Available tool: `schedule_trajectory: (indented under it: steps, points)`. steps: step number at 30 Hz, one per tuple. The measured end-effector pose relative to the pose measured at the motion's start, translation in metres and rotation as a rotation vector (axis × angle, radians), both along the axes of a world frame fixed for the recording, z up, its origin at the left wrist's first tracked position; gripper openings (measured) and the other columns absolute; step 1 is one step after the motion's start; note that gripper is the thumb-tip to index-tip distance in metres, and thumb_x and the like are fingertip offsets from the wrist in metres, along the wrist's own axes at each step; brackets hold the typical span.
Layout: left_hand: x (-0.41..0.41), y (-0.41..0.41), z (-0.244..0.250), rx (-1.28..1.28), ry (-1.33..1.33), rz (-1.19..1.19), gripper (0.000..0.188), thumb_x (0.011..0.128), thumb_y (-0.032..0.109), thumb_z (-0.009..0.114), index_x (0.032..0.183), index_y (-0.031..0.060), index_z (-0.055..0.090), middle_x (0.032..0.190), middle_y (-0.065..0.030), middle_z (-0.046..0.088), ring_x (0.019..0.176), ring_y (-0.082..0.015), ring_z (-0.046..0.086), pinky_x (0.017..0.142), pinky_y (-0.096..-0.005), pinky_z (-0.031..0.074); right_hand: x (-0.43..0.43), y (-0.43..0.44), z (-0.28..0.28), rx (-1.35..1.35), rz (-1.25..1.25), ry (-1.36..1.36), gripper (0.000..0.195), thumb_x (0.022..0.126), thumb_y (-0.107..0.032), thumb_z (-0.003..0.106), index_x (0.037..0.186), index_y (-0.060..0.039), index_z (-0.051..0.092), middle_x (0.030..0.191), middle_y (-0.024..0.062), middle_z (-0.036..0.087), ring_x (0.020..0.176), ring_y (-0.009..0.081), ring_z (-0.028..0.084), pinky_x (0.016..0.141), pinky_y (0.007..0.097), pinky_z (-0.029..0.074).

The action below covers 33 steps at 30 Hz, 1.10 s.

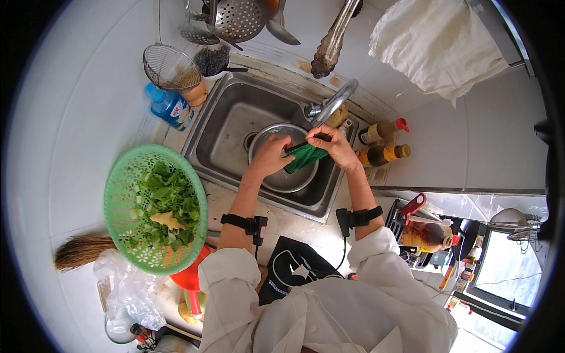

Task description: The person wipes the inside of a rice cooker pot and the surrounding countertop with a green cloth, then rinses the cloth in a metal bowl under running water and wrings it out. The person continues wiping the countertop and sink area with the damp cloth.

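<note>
Both hands hold a green scouring pad [305, 157] with a dark upper edge, over a round metal basin [282, 184]. My left hand [270, 157] has its fingertips at the pad's left end. On the other end, my right hand [336, 145] pinches the pad close below the faucet [339, 102]. The basin stands in a stainless steel sink [225, 112], beside the drain [249, 140]. The basin's bottom is partly hidden by the pad and my hands.
A green plastic colander [112, 207] holds chopped leafy greens [165, 198] and a piece of ginger [167, 219]. A blue detergent bottle [172, 110] stands left of the sink; sauce bottles [383, 154] are on the right. Metal tongs [333, 42] and a skimmer [238, 20] hang above.
</note>
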<state>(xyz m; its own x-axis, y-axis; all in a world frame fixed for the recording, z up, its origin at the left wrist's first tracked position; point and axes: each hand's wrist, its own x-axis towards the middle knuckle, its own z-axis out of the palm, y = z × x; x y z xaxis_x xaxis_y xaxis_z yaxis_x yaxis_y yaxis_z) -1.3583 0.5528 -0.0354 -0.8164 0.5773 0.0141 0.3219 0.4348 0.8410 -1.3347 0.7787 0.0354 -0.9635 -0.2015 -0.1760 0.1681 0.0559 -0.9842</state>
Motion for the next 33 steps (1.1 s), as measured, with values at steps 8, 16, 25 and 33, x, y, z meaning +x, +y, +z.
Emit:
schedule_trajectory:
  steps: [8,16,25,33]
  points:
    - [-0.007,-0.023,0.006,0.237,-0.029,0.153,0.025,0.079,0.006,0.077,0.1,0.0045,0.065,0.093,-0.0105,0.072,0.087,-0.0297,0.068,0.078,-0.0385,0.052,0.0,0.016,-0.016,-0.096,-0.118,-0.065,0.018,0.099,-0.019,0.068,0.107,-0.0035,0.074,0.108,0.0017,0.07,0.104,0.0121,0.06,0.097,0.0276,0.043]
    - [-0.025,-0.019,0.044,0.164,-0.077,0.091,0.017,0.084,0.004,0.072,0.101,0.0043,0.068,0.099,-0.0067,0.07,0.089,-0.0199,0.066,0.076,-0.0329,0.054,-0.002,0.007,-0.011,0.457,0.045,0.126,0.03,0.084,-0.025,0.084,0.099,-0.0018,0.076,0.103,0.0038,0.068,0.095,0.0155,0.058,0.085,0.0317,0.047]
    - [-0.019,-0.003,0.075,0.297,-0.309,0.026,0.015,0.089,0.001,0.066,0.104,0.0034,0.065,0.102,-0.0045,0.068,0.1,-0.0115,0.065,0.082,-0.0293,0.053,0.0,-0.03,-0.012,0.189,-0.007,0.163,0.026,0.081,-0.012,0.083,0.09,-0.0043,0.06,0.099,0.0015,0.059,0.097,0.0127,0.055,0.087,0.0293,0.044]
    - [0.026,-0.02,-0.018,0.751,-0.798,0.828,0.03,0.099,0.031,0.064,0.115,0.006,0.057,0.11,-0.0094,0.061,0.104,-0.0242,0.067,0.089,-0.044,0.058,0.0,-0.04,-0.038,-0.239,-0.28,-0.001,0.03,0.082,-0.001,0.073,0.109,-0.0063,0.059,0.107,0.0014,0.057,0.104,0.0132,0.053,0.092,0.0294,0.044]
